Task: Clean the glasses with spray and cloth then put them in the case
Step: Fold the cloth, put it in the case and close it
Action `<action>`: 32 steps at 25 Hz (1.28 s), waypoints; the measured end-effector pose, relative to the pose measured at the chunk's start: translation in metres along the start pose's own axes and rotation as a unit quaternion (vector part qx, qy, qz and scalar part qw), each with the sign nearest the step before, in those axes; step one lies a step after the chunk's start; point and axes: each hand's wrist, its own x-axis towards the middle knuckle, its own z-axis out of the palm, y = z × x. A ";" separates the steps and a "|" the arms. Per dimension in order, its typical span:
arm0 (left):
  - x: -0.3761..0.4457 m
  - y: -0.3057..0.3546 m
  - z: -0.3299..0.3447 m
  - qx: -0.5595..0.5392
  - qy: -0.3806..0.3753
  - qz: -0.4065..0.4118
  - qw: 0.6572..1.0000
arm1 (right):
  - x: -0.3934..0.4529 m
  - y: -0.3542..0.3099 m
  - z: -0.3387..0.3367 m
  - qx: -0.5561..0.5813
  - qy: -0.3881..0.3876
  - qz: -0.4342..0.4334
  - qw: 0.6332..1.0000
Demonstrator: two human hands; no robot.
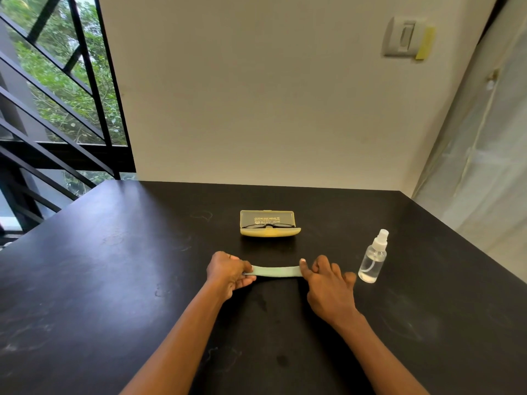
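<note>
A yellow glasses case point(269, 231) stands with its lid up near the middle of the black table point(114, 280). Black-framed glasses point(269, 225) lie inside it. In front of the case a pale green cloth point(276, 271) is folded into a narrow strip. My left hand point(228, 273) pinches the strip's left end. My right hand point(328, 283) holds its right end, fingers curled. A small clear spray bottle point(373, 258) with a white nozzle stands upright just right of my right hand.
A beige wall point(271, 95) runs along the table's far edge. A window with black bars point(57, 95) is at the left. A plastic-covered surface point(484, 166) rises beyond the table's right edge.
</note>
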 end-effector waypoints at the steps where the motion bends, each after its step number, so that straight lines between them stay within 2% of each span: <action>1: -0.001 0.000 0.000 0.000 0.001 0.003 1.000 | 0.000 -0.006 0.000 0.004 0.002 -0.019 1.000; 4: -0.003 0.001 0.001 0.014 0.012 0.022 1.000 | 0.001 -0.028 0.001 -0.005 -0.011 -0.080 0.997; 9: -0.010 0.006 0.004 0.051 0.027 0.083 0.995 | 0.008 -0.041 0.004 -0.025 -0.029 -0.114 0.993; 10: -0.011 0.008 0.006 0.077 0.033 0.107 0.991 | 0.009 -0.039 0.005 0.017 -0.034 -0.117 0.992; 12: -0.017 0.011 0.013 0.164 0.051 0.165 0.971 | 0.017 -0.036 0.004 0.229 -0.024 -0.066 0.971; 13: -0.021 0.013 0.018 0.207 0.055 0.195 0.957 | 0.019 -0.035 -0.001 0.381 -0.024 -0.005 0.924; 15: -0.032 0.014 0.029 0.273 0.055 0.247 0.928 | 0.022 -0.031 -0.012 0.642 -0.061 0.096 0.758; 16: -0.035 0.014 0.034 0.294 0.051 0.266 0.916 | 0.025 -0.028 -0.016 0.700 -0.082 0.114 0.700; 17: -0.037 0.013 0.038 0.304 0.039 0.278 0.910 | 0.027 -0.023 -0.018 0.719 -0.097 0.121 0.677; 21: -0.033 0.013 0.039 0.269 -0.071 0.233 0.932 | 0.037 -0.014 -0.012 0.710 -0.117 0.146 0.679; 24: -0.026 0.008 0.030 0.246 -0.065 0.243 0.936 | 0.040 -0.010 -0.008 0.694 -0.094 0.187 0.689; 26: -0.022 0.003 0.022 0.274 -0.038 0.278 0.920 | 0.041 -0.006 -0.007 0.680 -0.082 0.192 0.703; 30: -0.011 -0.017 0.013 0.364 -0.071 0.304 0.878 | 0.041 -0.003 -0.006 0.644 -0.075 0.195 0.736; 32: -0.005 -0.025 0.012 0.410 -0.062 0.312 0.855 | 0.043 -0.003 -0.004 0.633 -0.068 0.199 0.745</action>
